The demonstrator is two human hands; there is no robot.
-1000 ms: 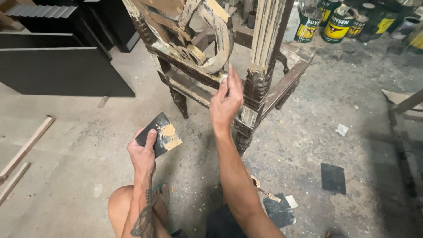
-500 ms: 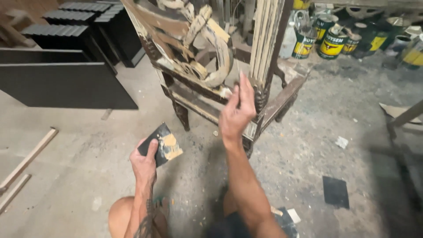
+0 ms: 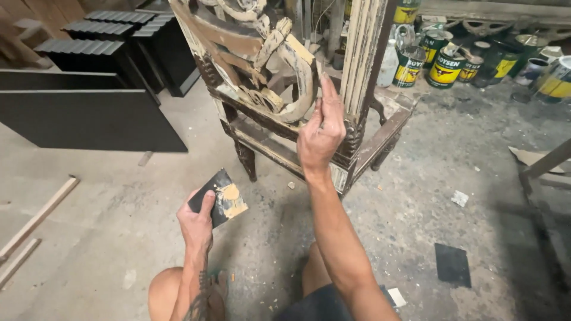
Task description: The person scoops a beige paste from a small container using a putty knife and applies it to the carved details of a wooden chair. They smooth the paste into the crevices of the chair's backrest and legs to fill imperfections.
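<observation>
Higher now, right hand (image 3: 321, 134) touches carved chair (image 3: 279, 89); open floor (image 3: 107, 226) leftward.

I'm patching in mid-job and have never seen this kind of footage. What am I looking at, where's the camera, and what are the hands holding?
There is no machine: a person works with two bare hands, and the single camera sits on their head, looking down. The left hand holds a dark flat card smeared with tan paste. The right hand is raised against the carved back of an old wooden chair, fingertips at the curved woodwork; whether it pinches anything is hard to tell. On the dusty floor lie paint cans, dark boards, wood strips and a loose dark square.
</observation>
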